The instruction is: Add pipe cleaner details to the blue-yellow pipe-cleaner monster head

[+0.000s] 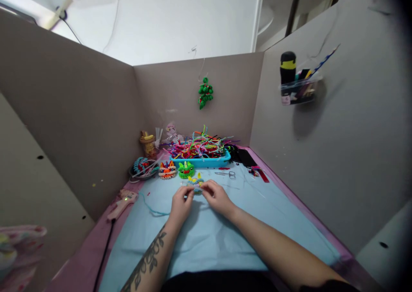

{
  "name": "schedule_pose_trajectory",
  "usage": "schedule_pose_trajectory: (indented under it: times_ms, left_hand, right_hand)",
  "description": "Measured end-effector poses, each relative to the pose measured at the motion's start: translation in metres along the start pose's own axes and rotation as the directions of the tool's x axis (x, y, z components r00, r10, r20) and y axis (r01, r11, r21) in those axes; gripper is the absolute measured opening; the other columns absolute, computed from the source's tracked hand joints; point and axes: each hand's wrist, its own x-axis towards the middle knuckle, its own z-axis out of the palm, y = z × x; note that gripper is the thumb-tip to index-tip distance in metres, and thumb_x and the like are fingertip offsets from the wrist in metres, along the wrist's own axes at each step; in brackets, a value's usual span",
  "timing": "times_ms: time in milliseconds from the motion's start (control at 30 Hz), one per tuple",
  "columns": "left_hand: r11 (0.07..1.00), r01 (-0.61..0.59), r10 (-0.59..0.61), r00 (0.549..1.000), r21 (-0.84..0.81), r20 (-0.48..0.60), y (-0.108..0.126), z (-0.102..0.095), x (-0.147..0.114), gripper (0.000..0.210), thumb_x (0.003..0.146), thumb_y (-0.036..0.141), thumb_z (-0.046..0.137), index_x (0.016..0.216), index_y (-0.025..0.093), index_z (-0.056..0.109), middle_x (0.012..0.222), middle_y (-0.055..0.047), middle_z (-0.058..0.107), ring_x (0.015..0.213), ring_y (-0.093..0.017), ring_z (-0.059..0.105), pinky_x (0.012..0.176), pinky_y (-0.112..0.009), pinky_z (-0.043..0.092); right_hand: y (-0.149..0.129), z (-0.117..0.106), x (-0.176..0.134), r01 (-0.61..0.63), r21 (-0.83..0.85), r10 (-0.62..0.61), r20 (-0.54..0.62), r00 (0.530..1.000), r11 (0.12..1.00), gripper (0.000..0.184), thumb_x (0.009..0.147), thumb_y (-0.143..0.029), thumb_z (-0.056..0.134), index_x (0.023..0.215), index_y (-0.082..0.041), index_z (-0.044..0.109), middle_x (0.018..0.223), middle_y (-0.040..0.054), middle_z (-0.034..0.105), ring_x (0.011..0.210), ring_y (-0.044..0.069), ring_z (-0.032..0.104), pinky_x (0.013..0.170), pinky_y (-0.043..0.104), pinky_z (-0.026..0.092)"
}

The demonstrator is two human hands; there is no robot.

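My left hand and my right hand meet over the middle of the cloth, fingers pinched. Between their fingertips runs a short pale strand, which looks like a pipe cleaner. Just behind it is a small light-blue and yellow pipe-cleaner figure, partly covered by my fingers; whether they touch the figure too I cannot tell. Beyond my left hand sit a green figure and an orange one, both with faces. A loose blue pipe cleaner lies left of my left wrist.
A blue tray heaped with colourful pipe cleaners stands at the back. Scissors lie before it. At left are a pink glue gun with a cord and a dark bowl. Grey panels surround the table, one bearing a pen holder.
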Motion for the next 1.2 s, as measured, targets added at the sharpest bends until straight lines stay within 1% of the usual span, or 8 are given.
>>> schedule_pose_trajectory:
  times_ms: [167,300,433,667,800,967,1100,1200]
  left_hand:
    - [0.988,-0.035,0.022,0.996,0.147,0.09,-0.005,0.0,-0.001,0.018,0.077,0.029,0.055,0.083,0.017,0.067,0.085,-0.005,0.062,0.072,-0.016,0.058,0.057,-0.023,0.049]
    - [0.975,-0.086,0.058,0.988,0.205,0.141,-0.003,0.001,-0.002,0.021,0.079,0.029,0.052,0.086,0.016,0.067,0.086,-0.007,0.063,0.076,-0.017,0.059,0.057,-0.023,0.05]
    - [0.979,-0.063,0.039,0.991,0.192,0.129,0.0,0.001,-0.001,0.021,0.077,0.028,0.053,0.086,0.016,0.068,0.087,-0.008,0.065,0.076,-0.017,0.06,0.058,-0.024,0.05]
    - [0.991,0.051,-0.071,0.984,0.122,0.166,0.003,0.001,-0.001,0.024,0.075,0.034,0.055,0.081,0.014,0.067,0.081,-0.008,0.066,0.068,-0.016,0.059,0.057,-0.024,0.048]
    - [0.987,0.141,-0.153,0.974,0.079,0.169,0.01,0.006,-0.002,0.024,0.07,0.035,0.059,0.07,0.012,0.065,0.058,-0.002,0.061,0.053,-0.013,0.054,0.054,-0.024,0.045]
    - [0.974,0.217,-0.198,0.954,-0.065,0.226,0.012,0.008,0.001,0.031,0.069,0.041,0.06,0.075,0.011,0.065,0.051,0.001,0.056,0.048,-0.011,0.05,0.051,-0.022,0.04]
    - [0.981,0.189,-0.179,0.97,-0.044,0.162,0.006,0.006,0.002,0.032,0.07,0.043,0.059,0.064,0.012,0.062,0.051,0.001,0.055,0.049,-0.011,0.05,0.049,-0.021,0.04]
    - [0.987,0.158,-0.155,0.983,-0.024,0.103,0.004,0.006,0.0,0.03,0.072,0.042,0.058,0.068,0.012,0.061,0.057,-0.001,0.058,0.051,-0.012,0.052,0.049,-0.022,0.043]
  right_hand:
    - [0.001,0.009,-0.003,-0.105,0.112,0.106,-0.007,0.994,0.988,0.005,0.072,-0.018,0.056,0.077,-0.017,0.057,0.071,-0.0004,0.055,0.062,0.012,0.05,0.058,0.023,0.041]
    - [0.007,0.01,-0.003,-0.098,0.157,0.103,-0.027,0.994,0.983,0.008,0.073,-0.017,0.056,0.081,-0.017,0.059,0.073,0.0003,0.058,0.065,0.012,0.053,0.061,0.024,0.043]
    - [0.006,0.009,-0.004,-0.035,0.174,0.041,-0.033,0.999,0.984,0.017,0.076,-0.02,0.057,0.091,-0.019,0.064,0.078,0.0021,0.059,0.068,0.013,0.055,0.063,0.025,0.045]
    - [-0.003,0.006,-0.002,0.092,0.13,-0.083,-0.073,0.994,0.987,0.013,0.08,-0.022,0.056,0.084,-0.019,0.068,0.079,0.0052,0.062,0.076,0.016,0.058,0.066,0.027,0.048]
    - [0.001,0.007,-0.002,0.196,0.011,-0.194,-0.101,0.976,0.981,0.017,0.081,-0.015,0.051,0.087,-0.02,0.067,0.081,0.005,0.059,0.076,0.015,0.056,0.069,0.028,0.048]
    - [0.008,0.014,-0.005,0.292,-0.182,-0.313,-0.098,0.945,0.939,0.026,0.08,-0.008,0.047,0.088,-0.022,0.067,0.076,0.0046,0.055,0.075,0.016,0.054,0.07,0.029,0.048]
    - [0.005,0.015,-0.005,0.31,-0.113,-0.322,-0.102,0.941,0.944,0.026,0.08,-0.007,0.047,0.088,-0.022,0.067,0.078,0.0051,0.057,0.079,0.017,0.055,0.072,0.03,0.049]
    - [0.001,0.011,-0.006,0.324,-0.045,-0.327,-0.056,0.943,0.945,0.03,0.081,-0.007,0.045,0.098,-0.022,0.065,0.086,0.006,0.06,0.085,0.017,0.057,0.076,0.031,0.049]
